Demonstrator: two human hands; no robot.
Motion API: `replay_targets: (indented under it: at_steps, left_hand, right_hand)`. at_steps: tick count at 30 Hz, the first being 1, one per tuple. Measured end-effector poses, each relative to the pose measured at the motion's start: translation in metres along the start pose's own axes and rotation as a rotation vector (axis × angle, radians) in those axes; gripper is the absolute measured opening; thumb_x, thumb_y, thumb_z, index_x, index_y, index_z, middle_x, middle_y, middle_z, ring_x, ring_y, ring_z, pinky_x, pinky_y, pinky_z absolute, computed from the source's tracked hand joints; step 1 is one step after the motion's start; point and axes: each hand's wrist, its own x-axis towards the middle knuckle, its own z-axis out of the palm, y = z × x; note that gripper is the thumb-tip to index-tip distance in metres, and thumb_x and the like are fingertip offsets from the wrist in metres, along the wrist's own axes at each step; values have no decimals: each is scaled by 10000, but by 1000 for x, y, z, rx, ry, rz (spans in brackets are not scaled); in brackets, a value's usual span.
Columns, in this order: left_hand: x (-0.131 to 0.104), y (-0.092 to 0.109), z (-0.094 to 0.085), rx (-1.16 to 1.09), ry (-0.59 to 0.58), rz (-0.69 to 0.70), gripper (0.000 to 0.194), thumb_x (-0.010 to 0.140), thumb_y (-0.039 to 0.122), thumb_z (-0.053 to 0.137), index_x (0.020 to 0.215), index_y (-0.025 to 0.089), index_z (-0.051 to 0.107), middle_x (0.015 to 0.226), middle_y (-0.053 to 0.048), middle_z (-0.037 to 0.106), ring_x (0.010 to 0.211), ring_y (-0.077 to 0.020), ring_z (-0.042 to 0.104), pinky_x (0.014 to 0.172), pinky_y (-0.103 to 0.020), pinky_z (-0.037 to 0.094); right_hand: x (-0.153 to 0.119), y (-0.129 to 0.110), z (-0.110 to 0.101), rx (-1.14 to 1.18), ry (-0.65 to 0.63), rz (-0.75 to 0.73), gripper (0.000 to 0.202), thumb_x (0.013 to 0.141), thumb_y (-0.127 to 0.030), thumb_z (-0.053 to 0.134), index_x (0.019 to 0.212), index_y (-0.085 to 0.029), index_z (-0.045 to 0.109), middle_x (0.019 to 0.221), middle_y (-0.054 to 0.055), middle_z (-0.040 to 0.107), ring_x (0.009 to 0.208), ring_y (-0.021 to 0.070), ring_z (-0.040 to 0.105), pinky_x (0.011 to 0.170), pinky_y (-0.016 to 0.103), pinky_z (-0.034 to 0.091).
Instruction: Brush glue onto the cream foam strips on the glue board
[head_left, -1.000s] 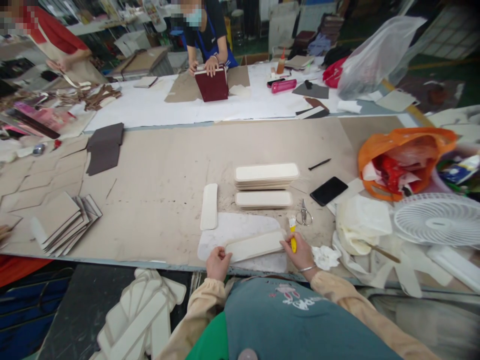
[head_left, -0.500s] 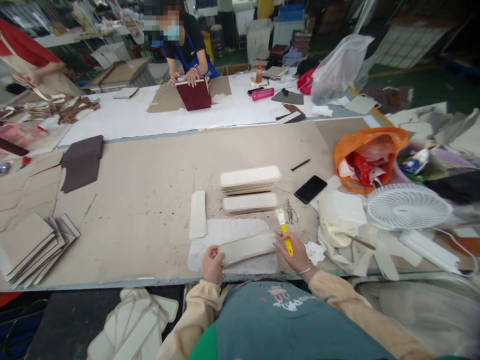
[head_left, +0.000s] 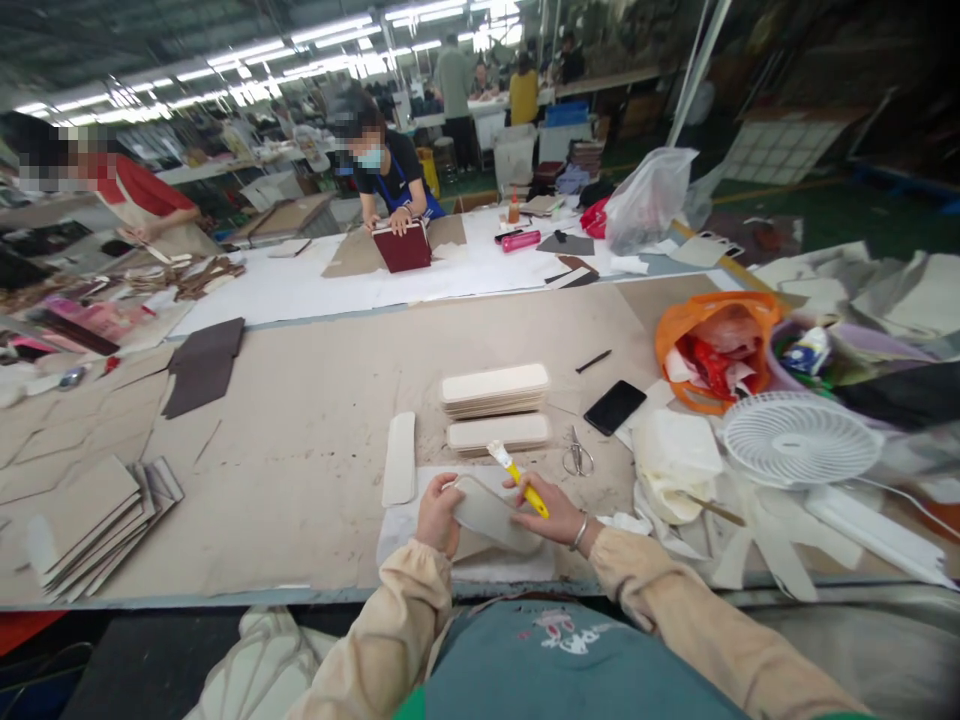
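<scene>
My left hand is closed on the left end of a pale, round-cornered panel, which is tilted and bowed above a white sheet. In my right hand is a yellow-handled brush, its whitened bristles pointing up and left. Fingers of that hand also touch the panel's right part. Beyond the hands lie two stacks of similar cream panels, a taller stack behind a lower stack. A single cream strip lies to the left.
Scissors, a black phone and a dark pen lie at right, near a white fan and an orange bag. Folded boards are piled left. Across the table a person holds a maroon item.
The camera view has tilted up. The panel, flatter before, is now raised and bent between my hands. The brush has swung left, from beside the scissors to over the panel.
</scene>
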Motion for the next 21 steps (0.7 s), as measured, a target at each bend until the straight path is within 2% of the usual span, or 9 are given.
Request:
replay_targets:
  at_steps: [3,7,9,12,14,16,19,21]
  left_hand:
    - [0,12,4,-41,20,6,348,484,188,569,824,162,501,616,41,553,523,-93,506,508,-222,383]
    - [-7,34,7,-76,23,33,370,496,209,592,857,157,526,662,25,574,595,-120,542,584,-256,420]
    - [-18,46,9,-125,-34,93,418,534,244,611,937,166,534,760,-1,612,679,-144,573,643,-278,442]
    - [-43,57,15,-251,-204,181,444,621,290,605,1044,178,533,954,-51,630,832,-184,597,728,-305,461]
    - [-61,56,20,-300,-309,206,443,661,297,596,1083,180,531,1031,-73,620,901,-208,596,755,-318,468]
    - [-76,49,25,-317,-361,222,472,649,269,627,1102,183,527,1053,-82,620,939,-224,592,774,-325,470]
    - [-88,36,32,-349,-370,227,512,594,187,675,1085,173,533,1021,-89,638,949,-239,594,795,-333,468]
    - [-90,29,36,-374,-333,225,497,588,152,670,1066,164,535,988,-88,650,917,-239,605,784,-339,470]
  right_hand:
    - [-3,-7,4,139,-4,15,297,647,-194,621,851,-243,412,1017,3,617,674,121,610,648,272,496]
    - [-5,-25,11,338,22,104,298,669,-236,605,845,-254,365,949,-13,585,591,102,548,526,232,462]
    - [-3,-37,11,426,60,129,310,675,-249,611,836,-258,346,924,-14,561,583,104,530,507,228,449]
    - [1,-57,6,496,122,106,335,677,-250,629,837,-258,335,909,-1,533,631,124,536,570,257,469]
    - [3,-69,2,496,154,86,350,683,-267,634,850,-261,326,905,6,525,653,134,540,601,271,479]
    - [4,-80,-2,493,180,75,361,689,-292,636,863,-264,321,910,8,525,675,139,545,619,275,483]
    - [2,-93,-5,530,200,83,365,688,-316,651,866,-264,337,922,2,535,688,133,546,622,261,479]
    - [1,-100,-6,578,197,98,360,685,-310,665,865,-263,357,930,-13,545,683,123,545,620,250,471]
